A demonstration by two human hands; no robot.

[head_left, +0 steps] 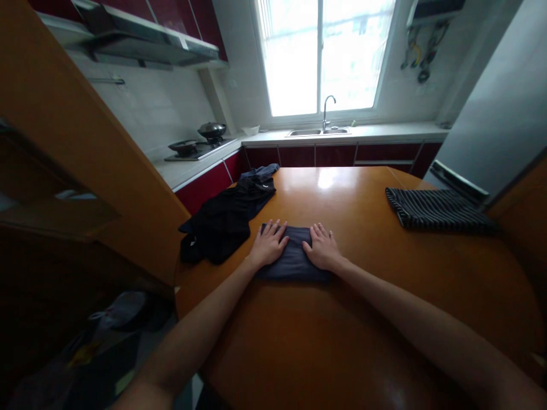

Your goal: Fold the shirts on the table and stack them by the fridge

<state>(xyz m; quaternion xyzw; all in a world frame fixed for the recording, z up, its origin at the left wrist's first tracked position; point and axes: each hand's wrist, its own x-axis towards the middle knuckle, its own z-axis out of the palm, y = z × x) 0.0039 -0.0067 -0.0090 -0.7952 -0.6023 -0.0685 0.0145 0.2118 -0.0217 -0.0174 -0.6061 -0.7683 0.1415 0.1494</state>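
A dark blue-grey garment [294, 259], folded into a flat rectangle, lies on the wooden table in front of me. My left hand [269, 244] rests flat on its left side, fingers spread and pointing away from me. On the right side my right hand [322, 247] lies flat too, its fingers apart and the thumb pointing inward. Neither hand grips the cloth. To the left of my left hand, black clothes [226, 219] lie loosely heaped along the table edge, with a blue-grey piece [261, 170] at their far end.
A folded striped dark cloth [436, 209] lies at the right of the round-ended table [363, 324]. Beyond it stands a grey fridge [491, 108]. A counter with a sink [305, 132] runs under the window; a stove with a lidded pan [212, 130] is far left.
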